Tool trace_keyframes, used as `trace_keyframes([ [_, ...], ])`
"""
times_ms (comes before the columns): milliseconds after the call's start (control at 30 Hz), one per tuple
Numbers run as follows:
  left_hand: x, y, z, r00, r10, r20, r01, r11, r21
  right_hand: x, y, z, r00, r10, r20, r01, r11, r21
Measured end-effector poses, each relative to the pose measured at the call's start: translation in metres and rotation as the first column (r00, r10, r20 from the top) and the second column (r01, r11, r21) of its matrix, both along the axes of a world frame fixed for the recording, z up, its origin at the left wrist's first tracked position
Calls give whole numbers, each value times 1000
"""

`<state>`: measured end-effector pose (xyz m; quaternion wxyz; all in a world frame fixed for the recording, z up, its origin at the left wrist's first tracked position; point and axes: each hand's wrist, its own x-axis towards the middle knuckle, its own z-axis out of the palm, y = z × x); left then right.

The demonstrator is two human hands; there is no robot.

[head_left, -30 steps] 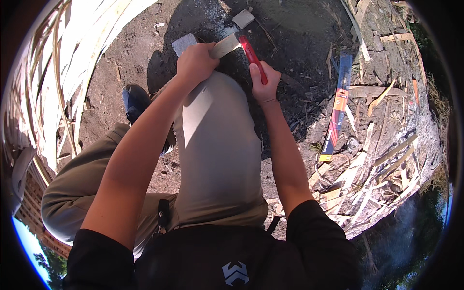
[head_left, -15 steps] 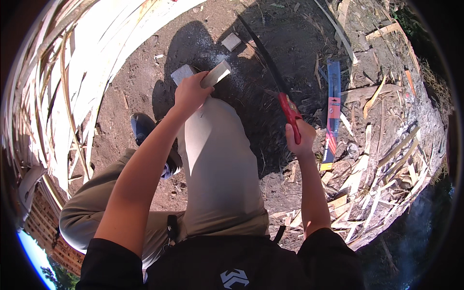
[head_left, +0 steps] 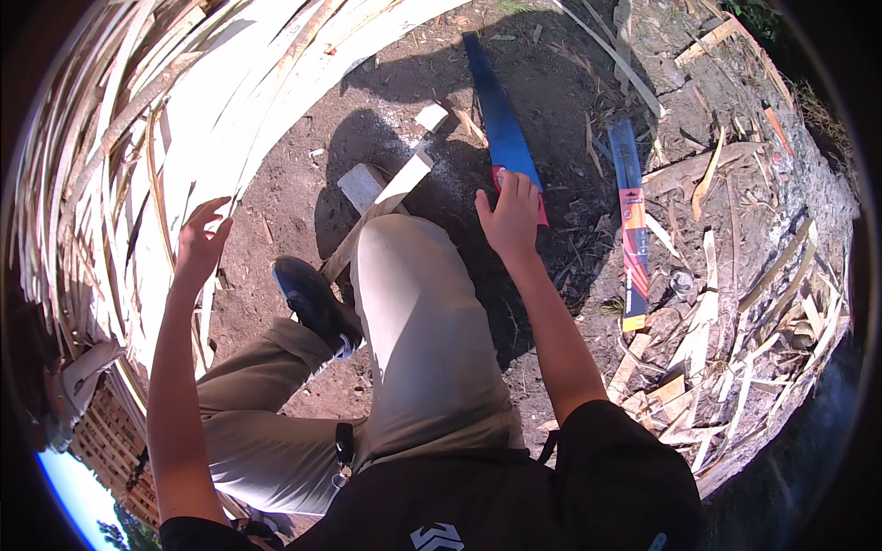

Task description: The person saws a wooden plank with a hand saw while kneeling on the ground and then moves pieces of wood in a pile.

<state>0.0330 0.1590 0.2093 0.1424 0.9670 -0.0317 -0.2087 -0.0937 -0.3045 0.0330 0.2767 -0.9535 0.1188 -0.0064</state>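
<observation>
Here, the left hand [head_left: 200, 242] spreads empty, frame left; the right hand [head_left: 512, 219] overlaps the saw [head_left: 502, 121], upper centre, grip unclear.

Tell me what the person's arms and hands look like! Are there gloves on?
No gloves: the left hand and right hand are bare, and I see no ring or watch. The left forearm and right forearm are bare too. Higher up are short, plain black sleeves.
</observation>
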Motion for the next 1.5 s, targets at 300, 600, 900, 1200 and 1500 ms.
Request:
trace_keyframes([
  [300,-49,185,197,931,120,343,-205,953,222,69,81,-30,990,-21,-140,58,962,268],
  [600,-245,162,90,814,548,193,-562,827,21,67,61,-21,997,-73,-12,73,969,237],
  [900,-415,152,-4,453,844,-288,-874,356,-331,-4,56,29,988,-6,-152,119,650,751],
  [1200,-341,168,28,707,691,154,-652,720,-239,7,108,133,588,704,-397,-761,648,23],
  [1500,-347,178,-46,653,751,98,-636,614,-468,-31,102,114,778,595,-202,-516,789,334],
])
